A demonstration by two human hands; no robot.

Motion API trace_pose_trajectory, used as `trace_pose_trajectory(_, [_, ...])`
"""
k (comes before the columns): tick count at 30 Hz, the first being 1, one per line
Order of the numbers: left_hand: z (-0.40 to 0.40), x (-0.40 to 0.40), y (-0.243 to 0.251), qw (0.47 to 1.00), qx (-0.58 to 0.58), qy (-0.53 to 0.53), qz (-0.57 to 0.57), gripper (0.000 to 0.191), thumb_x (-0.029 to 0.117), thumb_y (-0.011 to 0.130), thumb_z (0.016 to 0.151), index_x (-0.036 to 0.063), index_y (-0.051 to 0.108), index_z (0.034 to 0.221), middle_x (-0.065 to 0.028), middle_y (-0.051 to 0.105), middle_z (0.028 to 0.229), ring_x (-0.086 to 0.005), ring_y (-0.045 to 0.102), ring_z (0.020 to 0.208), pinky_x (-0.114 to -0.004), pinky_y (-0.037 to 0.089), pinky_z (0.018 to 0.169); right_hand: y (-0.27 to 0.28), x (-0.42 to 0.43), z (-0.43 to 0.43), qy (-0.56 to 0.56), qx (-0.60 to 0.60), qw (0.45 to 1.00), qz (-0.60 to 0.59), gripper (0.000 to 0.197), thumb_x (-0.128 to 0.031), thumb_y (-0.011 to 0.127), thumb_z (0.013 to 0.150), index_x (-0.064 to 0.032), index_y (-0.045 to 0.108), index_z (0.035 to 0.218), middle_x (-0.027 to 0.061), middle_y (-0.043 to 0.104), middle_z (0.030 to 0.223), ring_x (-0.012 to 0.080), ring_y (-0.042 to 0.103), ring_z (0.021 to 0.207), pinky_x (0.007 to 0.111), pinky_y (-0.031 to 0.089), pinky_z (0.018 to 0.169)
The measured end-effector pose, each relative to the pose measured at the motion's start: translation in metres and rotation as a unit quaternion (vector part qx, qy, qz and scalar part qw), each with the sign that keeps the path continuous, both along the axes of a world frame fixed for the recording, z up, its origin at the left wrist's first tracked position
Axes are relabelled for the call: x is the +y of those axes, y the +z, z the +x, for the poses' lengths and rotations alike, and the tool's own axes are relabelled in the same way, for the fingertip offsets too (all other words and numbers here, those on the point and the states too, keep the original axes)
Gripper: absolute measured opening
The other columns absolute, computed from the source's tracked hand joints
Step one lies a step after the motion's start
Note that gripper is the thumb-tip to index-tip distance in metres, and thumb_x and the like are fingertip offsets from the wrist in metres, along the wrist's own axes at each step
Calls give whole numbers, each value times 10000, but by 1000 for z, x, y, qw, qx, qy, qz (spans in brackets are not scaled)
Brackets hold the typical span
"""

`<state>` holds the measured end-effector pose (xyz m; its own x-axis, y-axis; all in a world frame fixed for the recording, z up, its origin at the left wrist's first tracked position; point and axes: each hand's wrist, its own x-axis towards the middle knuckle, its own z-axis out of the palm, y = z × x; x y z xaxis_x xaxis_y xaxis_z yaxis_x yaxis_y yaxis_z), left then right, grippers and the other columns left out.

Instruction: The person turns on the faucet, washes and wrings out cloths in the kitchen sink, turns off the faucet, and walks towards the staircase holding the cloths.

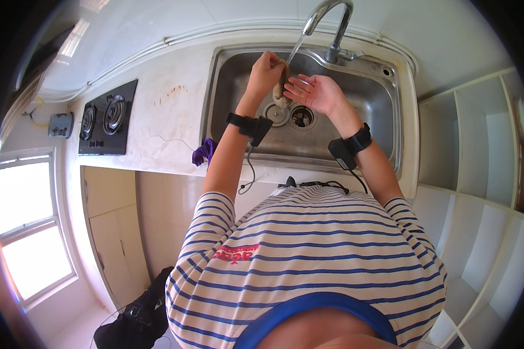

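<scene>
My left hand (265, 75) pinches the upper end of a limp, wet beige cloth (281, 91), perhaps a sock. The cloth hangs down over the stainless steel sink (358, 126). To its right, my right hand (315, 94) has its palm turned up and fingers spread. Its fingertips are close to the cloth; whether they touch it I cannot tell. Water runs from the chrome faucet (327, 11) in a stream (295, 50) just behind the cloth. Beneath the hands lie a round metal strainer lid (276, 114) and the uncovered drain (302, 117).
A purple cloth (204, 152) lies at the sink's left front corner. Farther left, a black gas stove (108, 120) is set into the white counter (166, 109). White open shelves (471, 126) stand to the right. A black bag (135, 316) rests low at the left.
</scene>
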<state>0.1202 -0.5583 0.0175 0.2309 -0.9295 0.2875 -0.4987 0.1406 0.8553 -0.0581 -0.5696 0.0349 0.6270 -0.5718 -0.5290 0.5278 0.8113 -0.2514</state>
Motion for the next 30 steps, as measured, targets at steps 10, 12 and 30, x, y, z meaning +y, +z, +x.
trace_pose_trajectory(10, [-6,6,3,1000,30,4,7,160,72,625,783,-5,552,903,-52,597,745,-105,570,694,-245,475,641,-11,-5,1,-6,18,1000,-5,300,-13,388,816,45,410,1109,233,491,1122,421,495,1063,581,399,940])
trace_pose_trajectory(12, [-5,5,-1,999,39,-4,8,146,54,619,786,-5,551,901,-47,596,757,-101,572,710,-240,479,646,-16,-7,2,-5,22,1000,-12,321,0,399,800,40,404,1118,219,501,1082,407,506,1033,575,422,917])
trace_pose_trajectory(30, [-2,16,22,970,235,-21,48,149,15,602,802,2,527,930,-62,574,872,-133,587,815,-249,511,690,-85,-8,41,96,300,777,-545,602,-124,677,714,-57,442,1264,73,581,1067,163,538,982,279,409,864])
